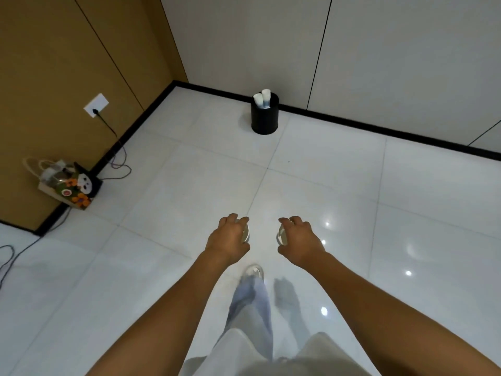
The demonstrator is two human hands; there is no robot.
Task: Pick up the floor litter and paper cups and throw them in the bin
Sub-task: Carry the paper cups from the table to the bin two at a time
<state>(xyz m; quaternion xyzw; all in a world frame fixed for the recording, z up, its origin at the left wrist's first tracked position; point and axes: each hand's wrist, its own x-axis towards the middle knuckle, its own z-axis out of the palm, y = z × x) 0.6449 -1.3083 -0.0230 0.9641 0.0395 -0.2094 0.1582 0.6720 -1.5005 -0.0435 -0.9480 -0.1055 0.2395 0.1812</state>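
Nearest the camera, the person's legs and one shoe [253,271] stand on the glossy white floor [339,202], the shoe set forward toward the far wall, which suggests a walking stance.

Both bare arms extend forward at about the same height. The left hand [229,237] is curled around a paper cup [245,233]; only a sliver of the cup's white rim shows past the fingers. The right hand [301,240] is wrapped in the same way around a second paper cup [282,236], whose open mouth faces inward. The hands are held apart, one cup each, probably so that both cups can be carried in a single trip and released separately.

No loose litter is visible on the floor between the hands and the far wall.

Farther on, the black bin [265,115] stands on the floor just in front of the dark skirting board. Two white cups [262,99] already protrude above its rim, so the bin appears nearly full; the carried cups may need to be pressed in or nested to stay put.

At the left wall, a decorated paper bag [67,185] sits by a socket [96,105] with a trailing cable [119,156]. These are judged not to be litter.
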